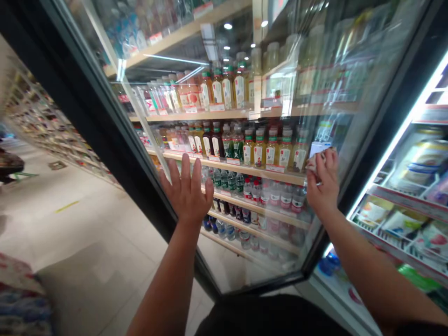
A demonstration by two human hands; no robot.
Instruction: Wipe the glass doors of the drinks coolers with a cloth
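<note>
A glass cooler door (245, 261) with a black frame stands swung out in front of me. My left hand (187, 191) lies flat on the pane with its fingers spread, holding nothing. My right hand (324, 184) presses a small crumpled white cloth or tissue (312, 163) against the glass near the door's right edge, its fingers closed around it. Through the pane I see shelves of bottled drinks (266, 149), some with green caps and yellow or dark contents.
The open cooler interior (413, 196) at right holds lit shelves of packaged goods. A tiled shop floor (80, 233) stretches to the left, with an aisle of stocked shelves (42, 126) beyond. Patterned fabric (21, 298) shows at the bottom left.
</note>
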